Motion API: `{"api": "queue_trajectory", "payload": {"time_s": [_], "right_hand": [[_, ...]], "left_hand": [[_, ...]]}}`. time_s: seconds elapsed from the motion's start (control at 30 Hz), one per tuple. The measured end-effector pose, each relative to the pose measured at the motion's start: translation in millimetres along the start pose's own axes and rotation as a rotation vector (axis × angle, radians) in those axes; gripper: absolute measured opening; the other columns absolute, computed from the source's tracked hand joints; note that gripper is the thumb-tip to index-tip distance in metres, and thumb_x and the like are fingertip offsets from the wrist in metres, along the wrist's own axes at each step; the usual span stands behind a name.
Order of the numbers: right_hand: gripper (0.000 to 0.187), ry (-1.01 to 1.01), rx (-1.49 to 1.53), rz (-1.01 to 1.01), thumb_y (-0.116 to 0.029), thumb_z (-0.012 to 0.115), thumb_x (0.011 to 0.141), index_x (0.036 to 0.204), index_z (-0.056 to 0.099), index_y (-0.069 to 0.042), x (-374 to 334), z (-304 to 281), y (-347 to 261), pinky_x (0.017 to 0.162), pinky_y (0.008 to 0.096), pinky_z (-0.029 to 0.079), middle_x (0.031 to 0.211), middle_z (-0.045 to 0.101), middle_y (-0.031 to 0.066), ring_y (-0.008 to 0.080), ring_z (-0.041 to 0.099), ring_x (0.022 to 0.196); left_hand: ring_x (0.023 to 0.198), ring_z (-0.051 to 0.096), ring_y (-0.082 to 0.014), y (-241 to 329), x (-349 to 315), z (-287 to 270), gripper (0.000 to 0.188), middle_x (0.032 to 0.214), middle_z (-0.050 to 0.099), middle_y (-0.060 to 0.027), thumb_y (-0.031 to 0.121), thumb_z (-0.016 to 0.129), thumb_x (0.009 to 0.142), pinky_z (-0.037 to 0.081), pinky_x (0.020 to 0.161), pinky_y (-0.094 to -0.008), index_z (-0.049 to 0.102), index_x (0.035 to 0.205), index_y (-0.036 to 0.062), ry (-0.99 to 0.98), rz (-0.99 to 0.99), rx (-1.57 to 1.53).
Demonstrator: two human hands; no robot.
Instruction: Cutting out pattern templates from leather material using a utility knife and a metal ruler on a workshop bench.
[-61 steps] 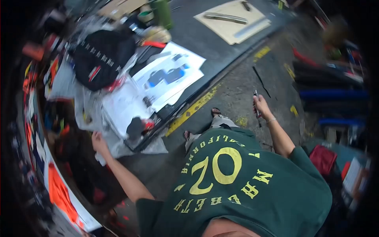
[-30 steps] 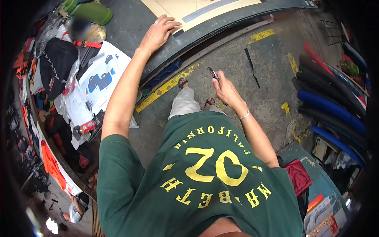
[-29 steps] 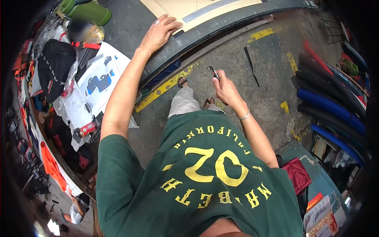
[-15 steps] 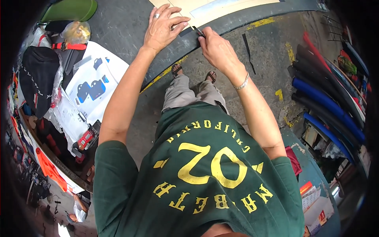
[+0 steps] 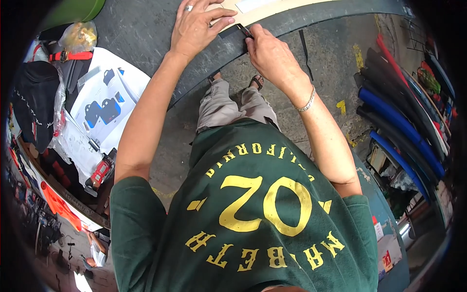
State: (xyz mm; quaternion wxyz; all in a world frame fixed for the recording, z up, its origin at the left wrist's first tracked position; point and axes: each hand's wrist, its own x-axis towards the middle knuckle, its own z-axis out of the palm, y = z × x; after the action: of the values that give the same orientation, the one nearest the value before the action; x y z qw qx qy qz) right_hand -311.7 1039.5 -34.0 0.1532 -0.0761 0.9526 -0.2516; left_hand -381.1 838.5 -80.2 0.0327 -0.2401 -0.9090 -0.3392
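Observation:
At the front edge of the dark worktable [image 5: 141,27], my left hand [image 5: 194,30] lies with fingers spread over a cream sheet [image 5: 272,11]. A ring shows on one of its fingers. My right hand [image 5: 276,56], with a bracelet at the wrist, grips a slim dark utility knife [image 5: 244,31]. The knife's tip points at the sheet's near edge, close to my left fingertips. A piece of black material [image 5: 229,32] shows from under the sheet there. On top of the sheet lies a pale strip [image 5: 253,4]. The sheet's far part is out of view.
To the left are papers with blue bag drawings [image 5: 108,109], a red-and-black tool [image 5: 101,171], a black fabric item [image 5: 35,100] and a green curved object [image 5: 73,12]. Rolls of material [image 5: 396,121] stand at right. A thin black strip [image 5: 305,53] lies on the floor. Another person [image 5: 97,250] is far left.
The view has shifted, so the table and sheet sit higher in the picture. My left hand stays on the sheet, and the knife in my right hand stays near its edge.

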Motion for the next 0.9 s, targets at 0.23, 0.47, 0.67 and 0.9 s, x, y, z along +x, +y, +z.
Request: {"api": "queue_trajectory", "payload": {"time_s": [0.23, 0.47, 0.67, 0.9], "right_hand": [[0.023, 0.01, -0.045, -0.032, -0.019, 0.051, 0.105, 0.114, 0.05, 0.002, 2.5, -1.1, -0.5, 0.083, 0.0566, 0.053, 0.102, 0.067, 0.0294, 0.0495, 0.065, 0.097], [0.023, -0.121, -0.018, 0.051, -0.016, 0.05, 0.104, 0.115, 0.051, 0.004, 9.2, -6.9, -8.7, 0.078, 0.059, 0.053, 0.082, 0.068, 0.0315, 0.0508, 0.067, 0.086], [0.023, -0.126, -0.035, 0.045, -0.016, 0.052, 0.103, 0.115, 0.052, 0.004, 8.2, -6.0, -7.1, 0.075, 0.0584, 0.054, 0.082, 0.068, 0.0313, 0.0503, 0.068, 0.085], [0.02, -0.112, -0.031, 0.039, -0.015, 0.053, 0.103, 0.113, 0.051, 0.002, 10.4, 1.5, -6.0, 0.074, 0.0583, 0.055, 0.079, 0.068, 0.0297, 0.0502, 0.068, 0.082]], "left_hand": [[0.133, 0.051, -0.0359, 1.4, 1.9, 2.4, 0.02, 0.122, 0.067, -0.0109, 0.03, 0.077, 0.085, 0.03, 0.119, -0.0516, 0.081, 0.1, 0.0156, 0.027, 0.002, 0.011], [0.134, 0.05, -0.0357, 5.5, 2.2, 1.9, 0.019, 0.122, 0.066, -0.011, 0.029, 0.077, 0.086, 0.03, 0.119, -0.0512, 0.08, 0.098, 0.0148, 0.045, 0.022, 0.012], [0.133, 0.05, -0.0354, 10.1, 1.6, -2.3, 0.019, 0.122, 0.065, -0.0107, 0.028, 0.076, 0.087, 0.03, 0.119, -0.0513, 0.079, 0.098, 0.0141, 0.008, -0.007, 0.021], [0.133, 0.05, -0.035, 6.3, 3.8, -1.6, 0.019, 0.122, 0.065, -0.0107, 0.028, 0.075, 0.088, 0.03, 0.119, -0.0513, 0.079, 0.099, 0.0136, -0.016, -0.025, 0.03]]}}
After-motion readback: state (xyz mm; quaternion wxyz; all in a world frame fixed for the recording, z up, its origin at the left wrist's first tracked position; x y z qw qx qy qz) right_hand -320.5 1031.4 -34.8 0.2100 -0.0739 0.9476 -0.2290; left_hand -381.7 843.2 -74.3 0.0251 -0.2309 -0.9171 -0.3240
